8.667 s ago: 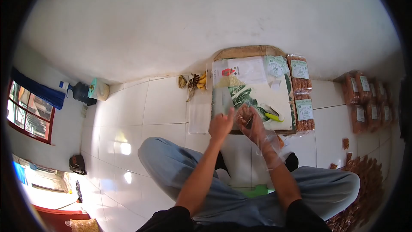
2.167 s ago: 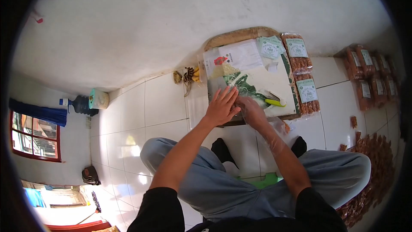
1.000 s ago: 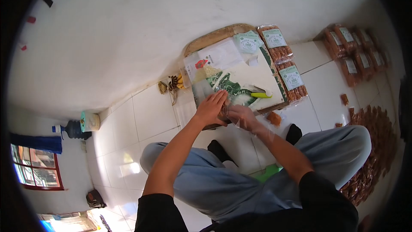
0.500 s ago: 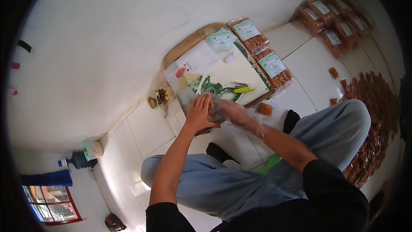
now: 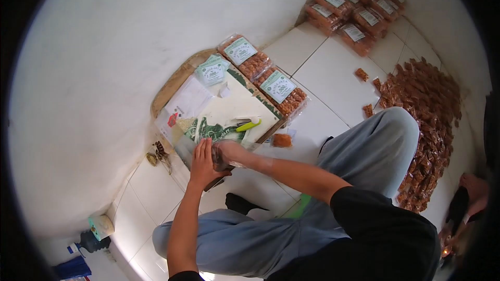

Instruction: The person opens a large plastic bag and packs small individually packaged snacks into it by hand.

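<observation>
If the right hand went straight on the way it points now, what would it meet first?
Most likely the brown bundle in plastic just in front of the right hand, then the left hand beyond it. Blur hides whether the right hand already touches the bundle.

You have a clear, brown-filled plastic bag [image 5: 220, 157] near, a lime-green-handled tool [image 5: 249, 125] on the white, dark-green-patterned tabletop [image 5: 225, 110], reddish-brown wrapped packets [image 5: 424, 125] heaped right, and faded blue-grey cloth trousers [image 5: 372, 145].

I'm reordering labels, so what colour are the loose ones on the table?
Pale green with darker print; the loose labels show best in the head view.
</observation>
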Demonstrator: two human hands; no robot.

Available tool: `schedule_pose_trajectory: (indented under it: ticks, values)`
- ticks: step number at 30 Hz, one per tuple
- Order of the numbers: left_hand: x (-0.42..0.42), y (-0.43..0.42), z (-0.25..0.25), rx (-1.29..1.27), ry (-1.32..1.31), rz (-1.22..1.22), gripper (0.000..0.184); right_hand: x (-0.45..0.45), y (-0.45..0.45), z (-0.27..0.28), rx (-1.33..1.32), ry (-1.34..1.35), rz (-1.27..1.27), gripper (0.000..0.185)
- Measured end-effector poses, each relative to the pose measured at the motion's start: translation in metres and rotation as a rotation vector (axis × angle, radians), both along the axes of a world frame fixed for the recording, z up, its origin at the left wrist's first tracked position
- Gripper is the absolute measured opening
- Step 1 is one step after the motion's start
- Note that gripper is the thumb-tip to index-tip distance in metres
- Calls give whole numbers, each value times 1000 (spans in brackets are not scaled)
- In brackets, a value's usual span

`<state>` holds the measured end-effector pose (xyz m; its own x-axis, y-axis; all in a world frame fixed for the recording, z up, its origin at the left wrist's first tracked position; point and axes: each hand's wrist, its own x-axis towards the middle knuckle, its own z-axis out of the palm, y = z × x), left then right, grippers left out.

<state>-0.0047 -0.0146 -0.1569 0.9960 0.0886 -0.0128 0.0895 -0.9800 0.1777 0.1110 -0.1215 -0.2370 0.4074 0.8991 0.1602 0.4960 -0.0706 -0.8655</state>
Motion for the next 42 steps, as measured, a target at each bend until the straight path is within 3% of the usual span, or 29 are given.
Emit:
schedule_pose_trajectory:
  ticks: [5,7,9,10,14,16,18,21,24,26,29,31,33,35,36,37,40,42]
  values:
    - [5,1,3,11,35,-7,127,4,-3,34,-385,-47,109,22]
    - [3,0,3,54,51,-3,124,5,-11,19,-411,50,127,33]
    - [3,0,3,58,32,-34,121,11,-34,-11,-123,-170,323,53]
    - [3,-1,5,69,41,-29,120,25,-64,33,-173,-34,473,71]
    - [4,-4,4,37,25,-42,116,39,-144,16,-228,105,528,64]
    - [4,-2,3,31,4,-58,116,61,-193,30,-52,-185,498,50]
    - [4,-1,2,40,21,-54,118,86,-242,62,-135,-326,439,39]
    - [3,0,-1,61,57,-45,124,154,-316,56,-196,-538,273,25]
    - [5,4,-2,55,42,-55,131,202,-384,43,-825,-486,-243,34]
    - [6,4,-1,57,51,-55,130,218,-422,26,-1141,-447,-262,44]
    - [9,4,-1,77,42,-69,130,205,-461,-6,-1244,-477,-48,55]
    - [10,3,0,102,57,-66,128,179,-458,-12,-1234,-520,-99,67]
    - [10,2,1,115,72,-60,128,165,-459,-33,-1219,-639,-129,63]
    - [11,4,1,130,87,-54,127,163,-452,-46,-1197,-607,-116,51]
    - [11,4,0,134,73,-59,127,161,-451,-47,-1120,-652,-142,34]
    - [10,3,-1,136,60,-65,127,161,-450,-47,-1119,-649,-139,34]
    - [13,1,2,139,76,-61,126,172,-440,-39,-1031,-525,-191,27]
    - [13,0,2,132,71,-58,126,186,-434,-24,-915,-306,-459,25]
